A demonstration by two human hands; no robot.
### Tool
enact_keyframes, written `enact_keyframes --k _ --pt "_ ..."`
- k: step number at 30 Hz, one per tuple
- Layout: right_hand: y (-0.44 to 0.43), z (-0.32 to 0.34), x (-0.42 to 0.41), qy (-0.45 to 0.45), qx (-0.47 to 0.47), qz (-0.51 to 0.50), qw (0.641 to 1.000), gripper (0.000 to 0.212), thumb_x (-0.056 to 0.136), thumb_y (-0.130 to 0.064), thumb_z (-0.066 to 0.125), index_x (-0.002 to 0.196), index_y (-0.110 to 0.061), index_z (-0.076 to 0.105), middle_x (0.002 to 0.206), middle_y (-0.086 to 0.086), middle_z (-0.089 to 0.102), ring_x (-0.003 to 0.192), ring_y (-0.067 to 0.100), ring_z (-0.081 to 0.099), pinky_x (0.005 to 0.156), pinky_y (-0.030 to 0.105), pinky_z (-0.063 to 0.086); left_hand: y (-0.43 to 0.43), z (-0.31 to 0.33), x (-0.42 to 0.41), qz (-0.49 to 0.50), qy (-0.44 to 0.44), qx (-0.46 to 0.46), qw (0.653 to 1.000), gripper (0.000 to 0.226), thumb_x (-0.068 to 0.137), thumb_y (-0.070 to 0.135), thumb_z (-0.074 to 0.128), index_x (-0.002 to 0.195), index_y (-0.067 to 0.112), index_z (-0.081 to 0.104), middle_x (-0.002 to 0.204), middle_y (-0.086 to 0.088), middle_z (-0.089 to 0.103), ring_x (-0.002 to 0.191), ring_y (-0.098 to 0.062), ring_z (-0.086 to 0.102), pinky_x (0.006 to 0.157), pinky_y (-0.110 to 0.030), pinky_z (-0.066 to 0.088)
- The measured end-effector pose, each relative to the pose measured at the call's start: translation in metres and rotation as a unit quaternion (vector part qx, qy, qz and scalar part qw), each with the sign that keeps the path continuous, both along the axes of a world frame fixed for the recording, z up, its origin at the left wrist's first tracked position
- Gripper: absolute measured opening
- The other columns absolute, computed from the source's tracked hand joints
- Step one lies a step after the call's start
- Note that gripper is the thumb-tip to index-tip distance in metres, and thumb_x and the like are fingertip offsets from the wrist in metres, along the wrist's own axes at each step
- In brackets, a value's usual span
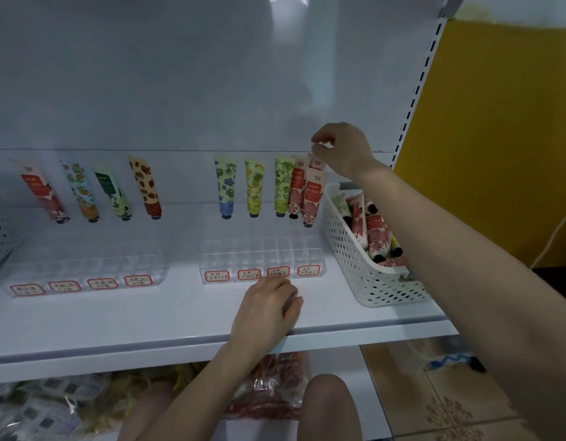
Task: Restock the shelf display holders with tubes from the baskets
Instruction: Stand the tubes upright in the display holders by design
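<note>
Two clear holders sat on the white shelf (116,319), the left holder (84,265) and the right holder (262,254), each with tubes standing along its back row. The right hand (342,151) pinched the crimped top of a pink tube (314,194) at the right holder's far-right end. The left hand (269,310) rested loosely curled on the shelf before that holder, holding nothing. Beside it stood a white basket (358,259) of tubes.

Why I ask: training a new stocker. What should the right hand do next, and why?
Probably let go of the pink tube: the right hand pinches its top, it looks seated in the holder, slots ahead stand empty and the basket holds more.
</note>
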State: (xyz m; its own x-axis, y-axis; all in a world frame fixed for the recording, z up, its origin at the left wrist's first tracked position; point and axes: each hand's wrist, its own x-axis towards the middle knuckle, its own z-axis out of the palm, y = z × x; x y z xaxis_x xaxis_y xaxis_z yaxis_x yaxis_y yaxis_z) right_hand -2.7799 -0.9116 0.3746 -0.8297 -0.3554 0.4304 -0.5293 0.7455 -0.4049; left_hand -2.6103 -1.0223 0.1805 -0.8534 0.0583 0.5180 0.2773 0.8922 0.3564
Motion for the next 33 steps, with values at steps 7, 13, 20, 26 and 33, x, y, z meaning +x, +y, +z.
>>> enact_keyframes --k 7,13,20,26,33 --pt "-0.019 0.003 -0.021 -0.095 0.127 0.054 0.986 0.03 0.089 -0.024 0.06 0.114 -0.009 0.063 0.126 0.006 0.056 0.116 0.021 0.051 0.083 0.021 0.034 -0.001 -0.001 -0.001 0.0 0.005 0.0 1.0 0.029 0.081 0.031 0.047 0.075 0.015 0.071 0.079 0.005 0.068 0.073 -0.012 0.06 0.065 -0.022 0.049" --pt "-0.021 0.007 -0.022 -0.123 0.1 0.035 0.987 0.031 0.082 -0.023 0.07 0.095 0.004 0.07 0.092 0.015 0.068 0.065 0.013 0.054 0.055 0.017 0.039 0.0 -0.002 -0.002 -0.004 0.001 0.005 1.0 0.029 0.081 0.03 0.047 0.074 0.015 0.071 0.079 0.004 0.067 0.073 -0.014 0.06 0.066 -0.024 0.05" --pt "-0.023 0.013 -0.017 -0.094 0.073 0.043 0.992 0.018 0.085 -0.018 0.064 0.09 0.0 0.066 0.088 0.011 0.064 0.062 0.014 0.056 0.055 0.018 0.044 -0.002 -0.002 -0.002 -0.005 -0.006 0.011 1.0 0.029 0.082 0.03 0.048 0.074 0.013 0.07 0.079 0.003 0.067 0.074 -0.015 0.059 0.066 -0.025 0.05" --pt "-0.026 0.011 -0.016 -0.082 0.085 0.055 0.991 0.017 0.086 -0.02 0.064 0.089 -0.003 0.065 0.082 0.003 0.059 0.07 0.014 0.054 0.052 0.016 0.038 -0.001 -0.004 -0.002 -0.009 -0.01 0.017 1.0 0.029 0.083 0.03 0.047 0.075 0.013 0.07 0.08 0.002 0.067 0.075 -0.016 0.06 0.068 -0.026 0.051" --pt "-0.032 0.003 -0.015 -0.071 0.077 0.062 0.993 0.013 0.088 -0.02 0.062 0.09 -0.007 0.061 0.089 0.004 0.059 0.078 0.017 0.053 0.062 0.024 0.041 -0.002 -0.005 -0.004 -0.008 -0.008 0.026 1.0 0.029 0.082 0.029 0.048 0.074 0.012 0.069 0.08 0.002 0.066 0.075 -0.017 0.059 0.069 -0.029 0.049"
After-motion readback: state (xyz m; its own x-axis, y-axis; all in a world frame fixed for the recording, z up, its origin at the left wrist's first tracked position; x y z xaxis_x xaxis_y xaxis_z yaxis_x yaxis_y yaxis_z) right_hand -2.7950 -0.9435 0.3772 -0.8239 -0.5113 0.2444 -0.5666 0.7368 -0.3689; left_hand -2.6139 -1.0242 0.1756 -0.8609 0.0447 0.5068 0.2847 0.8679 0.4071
